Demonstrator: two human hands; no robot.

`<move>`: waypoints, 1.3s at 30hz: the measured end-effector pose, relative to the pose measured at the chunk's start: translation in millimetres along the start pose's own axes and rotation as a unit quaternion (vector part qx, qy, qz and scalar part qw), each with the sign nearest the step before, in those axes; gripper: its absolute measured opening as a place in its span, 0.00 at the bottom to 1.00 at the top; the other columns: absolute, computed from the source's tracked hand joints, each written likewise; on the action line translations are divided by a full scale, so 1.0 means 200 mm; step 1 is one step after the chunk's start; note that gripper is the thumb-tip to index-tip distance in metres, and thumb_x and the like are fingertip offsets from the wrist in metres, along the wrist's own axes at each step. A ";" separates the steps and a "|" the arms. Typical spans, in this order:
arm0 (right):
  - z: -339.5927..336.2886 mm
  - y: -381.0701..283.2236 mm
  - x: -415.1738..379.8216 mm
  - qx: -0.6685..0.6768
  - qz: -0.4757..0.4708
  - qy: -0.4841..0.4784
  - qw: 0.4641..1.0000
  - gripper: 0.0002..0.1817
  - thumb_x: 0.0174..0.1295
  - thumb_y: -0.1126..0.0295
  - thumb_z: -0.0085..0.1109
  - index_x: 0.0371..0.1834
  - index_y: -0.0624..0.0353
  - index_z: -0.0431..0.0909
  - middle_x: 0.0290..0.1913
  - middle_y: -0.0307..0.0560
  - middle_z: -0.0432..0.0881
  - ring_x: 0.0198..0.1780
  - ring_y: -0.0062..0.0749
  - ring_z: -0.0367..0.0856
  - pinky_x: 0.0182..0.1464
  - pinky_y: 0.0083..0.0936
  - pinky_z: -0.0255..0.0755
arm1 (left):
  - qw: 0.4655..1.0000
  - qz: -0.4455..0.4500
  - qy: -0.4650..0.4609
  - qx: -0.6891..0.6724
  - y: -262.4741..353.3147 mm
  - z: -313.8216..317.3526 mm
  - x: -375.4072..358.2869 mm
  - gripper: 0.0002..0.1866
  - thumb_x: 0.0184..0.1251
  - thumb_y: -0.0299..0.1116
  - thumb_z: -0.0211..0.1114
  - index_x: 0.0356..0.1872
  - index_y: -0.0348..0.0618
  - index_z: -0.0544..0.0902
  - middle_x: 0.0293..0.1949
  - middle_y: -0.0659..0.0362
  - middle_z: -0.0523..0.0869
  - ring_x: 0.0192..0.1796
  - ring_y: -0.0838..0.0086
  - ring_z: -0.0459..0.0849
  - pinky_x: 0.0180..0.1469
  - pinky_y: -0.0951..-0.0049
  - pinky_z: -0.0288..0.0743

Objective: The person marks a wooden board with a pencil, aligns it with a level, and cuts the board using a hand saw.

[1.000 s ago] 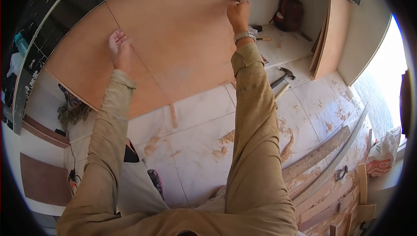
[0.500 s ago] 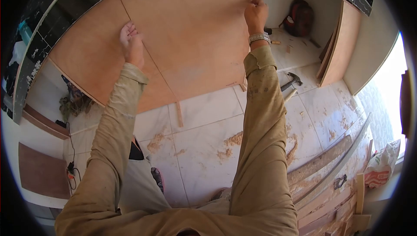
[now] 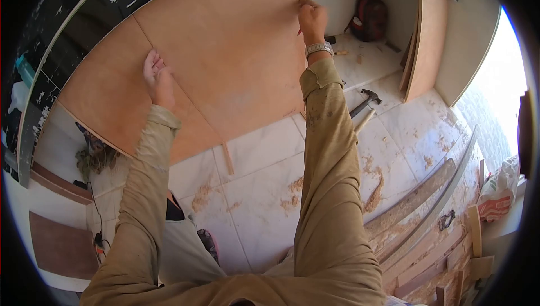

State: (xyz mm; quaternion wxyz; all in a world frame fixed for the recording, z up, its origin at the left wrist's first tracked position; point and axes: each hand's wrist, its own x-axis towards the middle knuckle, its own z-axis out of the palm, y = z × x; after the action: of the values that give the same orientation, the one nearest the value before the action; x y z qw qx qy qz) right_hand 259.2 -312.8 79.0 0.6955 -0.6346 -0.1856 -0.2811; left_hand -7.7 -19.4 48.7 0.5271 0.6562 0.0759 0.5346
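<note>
Two reddish-brown plywood panels (image 3: pixel 236 41) meet at a thin slanting seam on the cabinet front. My left hand (image 3: pixel 157 78) is at that seam, fingers curled in and close to the panel face, with nothing showing in them. At the right edge of the larger panel, my right hand (image 3: pixel 313 23), with a metal-band watch (image 3: pixel 319 48) on its wrist, is closed in a pinch. A small red tip (image 3: pixel 299 32) shows beside its fingers; I cannot tell what it belongs to. A narrow wood strip (image 3: pixel 227 158) sticks out below the seam.
A claw hammer (image 3: pixel 365 102) lies on the tiled floor right of my arm, beside a light wooden handle (image 3: pixel 365 120). A backpack (image 3: pixel 368 18) stands in the open bay near leaning boards (image 3: pixel 428 41). Long planks (image 3: pixel 413 196) and sawdust cover the lower right. A black cord (image 3: pixel 95 210) runs at left.
The view has shifted, so most of the scene sits further left. My left hand is lower along the seam; my right hand stays at the panel's right edge, and the red tip now shows beside it.
</note>
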 end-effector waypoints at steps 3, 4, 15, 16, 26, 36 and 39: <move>0.05 0.10 0.04 -0.061 -0.070 0.009 0.996 0.19 0.62 0.73 0.49 0.48 0.67 0.89 0.36 0.64 0.88 0.42 0.55 0.87 0.49 0.44 0.81 | 0.999 -0.004 0.051 0.015 0.02 0.07 -0.02 0.38 0.59 0.21 0.60 0.75 0.31 0.65 0.72 0.45 0.69 0.74 0.59 0.69 0.75 0.65 0.64; 0.06 0.10 0.04 -0.052 -0.074 0.022 0.996 0.19 0.62 0.73 0.49 0.50 0.66 0.88 0.39 0.64 0.88 0.45 0.57 0.86 0.53 0.45 0.80 | 0.997 -0.003 0.076 0.015 0.04 0.09 -0.01 0.38 0.60 0.21 0.60 0.76 0.30 0.64 0.73 0.44 0.69 0.75 0.59 0.69 0.75 0.65 0.64; 0.00 0.11 0.05 -0.133 -0.144 -0.078 0.977 0.24 0.64 0.75 0.48 0.63 0.65 0.82 0.60 0.62 0.82 0.63 0.57 0.75 0.68 0.42 0.70 | 0.967 0.166 0.047 0.186 0.29 0.18 0.22 0.41 0.56 0.19 0.58 0.76 0.30 0.62 0.67 0.41 0.77 0.68 0.56 0.78 0.71 0.64 0.70; -0.02 0.15 0.09 -0.108 -0.107 -0.094 0.984 0.25 0.64 0.75 0.48 0.63 0.66 0.81 0.59 0.62 0.83 0.61 0.55 0.78 0.67 0.40 0.71 | 0.953 0.162 0.031 0.256 0.26 0.15 0.29 0.42 0.54 0.20 0.59 0.77 0.31 0.61 0.68 0.40 0.76 0.69 0.53 0.77 0.72 0.62 0.68; -0.07 0.06 0.05 0.010 0.052 -0.193 0.980 0.29 0.66 0.74 0.46 0.71 0.66 0.75 0.65 0.53 0.82 0.59 0.38 0.83 0.57 0.30 0.80 | 0.976 0.005 0.044 0.214 -0.28 0.02 -0.29 0.40 0.55 0.23 0.63 0.74 0.32 0.64 0.64 0.45 0.77 0.65 0.61 0.78 0.65 0.64 0.74; -0.01 0.27 -0.24 -0.066 0.105 -0.126 0.984 0.27 0.63 0.77 0.47 0.66 0.65 0.79 0.59 0.52 0.87 0.48 0.37 0.87 0.53 0.32 0.81 | 0.982 -0.018 0.148 0.114 -0.32 0.07 -0.29 0.19 0.60 0.23 0.61 0.54 0.35 0.79 0.50 0.49 0.87 0.53 0.60 0.87 0.58 0.64 0.81; -0.03 0.35 -0.14 -0.143 0.014 -0.116 0.983 0.26 0.62 0.76 0.45 0.63 0.65 0.82 0.59 0.56 0.87 0.55 0.45 0.88 0.61 0.36 0.78 | 0.991 -0.040 0.121 0.049 -0.30 -0.02 -0.24 0.16 0.60 0.18 0.56 0.50 0.32 0.80 0.45 0.49 0.89 0.49 0.63 0.90 0.56 0.69 0.83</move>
State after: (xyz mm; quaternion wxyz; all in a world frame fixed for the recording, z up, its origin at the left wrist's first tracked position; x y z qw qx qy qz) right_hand 281.6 -312.2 6.3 0.5750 -0.7586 -0.2138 -0.2193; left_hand -2.7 -23.9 -28.3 0.5023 0.6079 0.1913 0.5844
